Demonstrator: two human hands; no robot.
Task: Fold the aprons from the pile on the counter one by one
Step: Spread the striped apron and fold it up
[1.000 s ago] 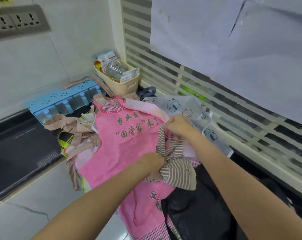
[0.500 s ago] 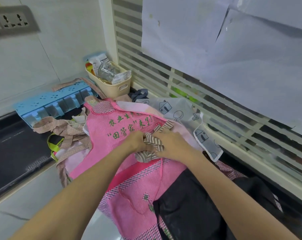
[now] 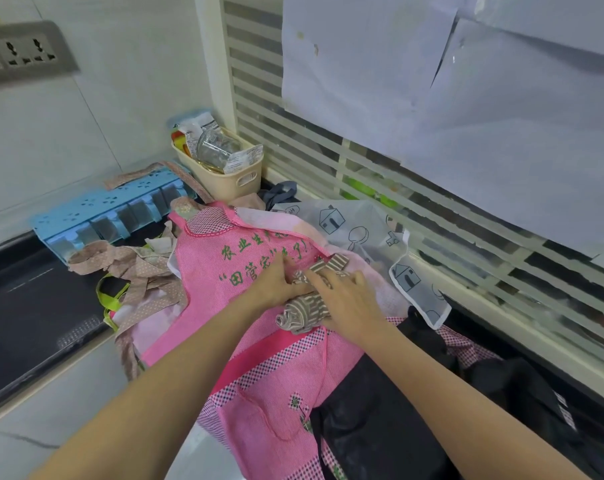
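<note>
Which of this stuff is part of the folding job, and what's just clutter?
Job: striped bundle under left hand and right hand; pink apron; house-print apron; black apron; dotted apron.
Clutter: blue organiser; beige basket; wall sockets.

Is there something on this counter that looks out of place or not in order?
Yes. A glass jar lies tipped on its side in the beige basket among packets. A dotted strap trails over the blue box. The aprons are a tangled heap, not stacked.

2 hands (image 3: 345, 299), 1 pink apron (image 3: 259, 358), 1 striped apron (image 3: 305, 311), 1 basket (image 3: 224, 181)
</note>
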